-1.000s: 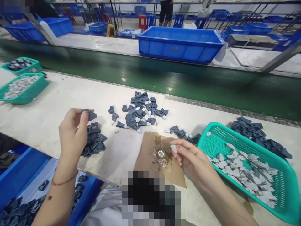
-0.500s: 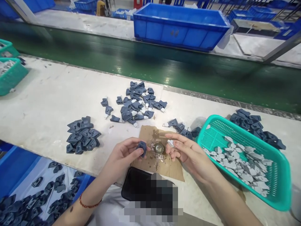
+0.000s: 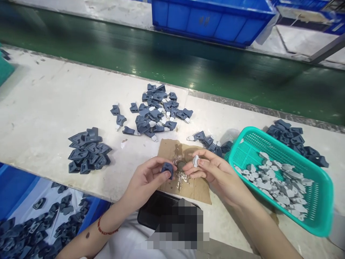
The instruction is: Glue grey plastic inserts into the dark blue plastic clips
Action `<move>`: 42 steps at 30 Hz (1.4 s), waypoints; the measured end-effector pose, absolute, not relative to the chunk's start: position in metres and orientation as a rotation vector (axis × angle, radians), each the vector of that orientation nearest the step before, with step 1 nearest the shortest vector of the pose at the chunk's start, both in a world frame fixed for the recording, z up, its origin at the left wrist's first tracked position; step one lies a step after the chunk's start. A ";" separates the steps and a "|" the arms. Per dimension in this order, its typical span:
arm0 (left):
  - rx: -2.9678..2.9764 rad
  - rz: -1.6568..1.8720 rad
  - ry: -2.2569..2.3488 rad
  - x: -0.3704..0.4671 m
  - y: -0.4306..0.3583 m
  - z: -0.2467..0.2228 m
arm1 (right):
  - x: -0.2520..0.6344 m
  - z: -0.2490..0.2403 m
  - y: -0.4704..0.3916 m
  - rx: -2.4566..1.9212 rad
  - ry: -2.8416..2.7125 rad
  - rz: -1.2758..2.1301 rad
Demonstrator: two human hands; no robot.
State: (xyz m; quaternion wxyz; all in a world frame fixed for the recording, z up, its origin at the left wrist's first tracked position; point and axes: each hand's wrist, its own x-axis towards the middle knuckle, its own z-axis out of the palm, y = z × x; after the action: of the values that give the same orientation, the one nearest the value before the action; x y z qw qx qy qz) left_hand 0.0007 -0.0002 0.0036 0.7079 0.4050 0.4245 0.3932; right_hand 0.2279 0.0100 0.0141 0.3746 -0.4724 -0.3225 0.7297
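Observation:
My left hand (image 3: 151, 178) is closed on a dark blue-grey plastic part (image 3: 167, 169), thumb pressed against its near side. In my right hand (image 3: 212, 167) a small light-grey plastic piece (image 3: 196, 160) is pinched between thumb and fingers. The two parts are apart, held over a piece of brown cardboard (image 3: 199, 192). On the cardboard lies a small round item (image 3: 181, 166) with wet, shiny spots about it, partly hidden by my fingertips. A green basket (image 3: 327, 201) of light-grey pieces (image 3: 283, 183) stands right of my right hand.
Heaps of dark parts lie at the left (image 3: 90, 151), at the middle back (image 3: 153, 115) and behind the basket (image 3: 293, 140); several middle ones carry light-grey pieces. A black phone (image 3: 151, 210) lies before me. Beyond runs a green conveyor belt (image 3: 107, 50). A blue bin (image 3: 10, 180) holds dark parts.
My hands have come closer together over the cardboard, each still holding its part. The light-grey piece has been turned more upright. The camera view has tipped downward.

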 end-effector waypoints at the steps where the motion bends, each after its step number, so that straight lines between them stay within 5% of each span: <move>1: 0.910 0.879 0.952 0.000 0.000 0.004 | 0.228 0.015 0.010 -1.202 -0.839 1.856; 24: 1.012 0.836 1.018 0.003 -0.005 -0.001 | 0.218 0.005 0.000 -1.312 -1.909 0.775; 42: 1.851 0.635 0.977 0.000 -0.005 0.004 | 0.206 0.017 -0.002 -1.158 -1.150 1.407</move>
State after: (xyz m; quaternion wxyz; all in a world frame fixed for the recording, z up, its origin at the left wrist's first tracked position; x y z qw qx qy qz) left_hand 0.0003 -0.0055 0.0040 0.4593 0.7518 0.3966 0.2581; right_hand 0.2057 -0.0023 0.0169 0.4735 -0.4734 -0.4701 0.5751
